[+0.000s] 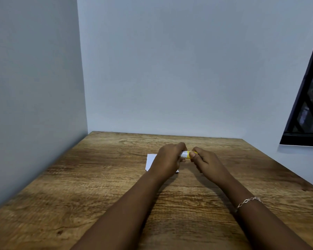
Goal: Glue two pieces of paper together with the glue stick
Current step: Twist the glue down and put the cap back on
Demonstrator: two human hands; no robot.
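Observation:
A small glue stick (pixel 186 154) with a white label and a yellow end lies level between both hands above the table. My left hand (pixel 167 161) is closed around its white body. My right hand (pixel 205 160) pinches the yellow end with thumb and fingers. Under my left hand lies white paper (pixel 151 160) flat on the wooden table (pixel 98 186); only its left part and a small corner near my wrist show. Whether it is one sheet or two cannot be told.
The table stands in a corner, with a pale wall close on the left and another behind it. A dark window frame (pixel 304 114) is at the right. A thin bracelet (pixel 248 202) is on my right wrist.

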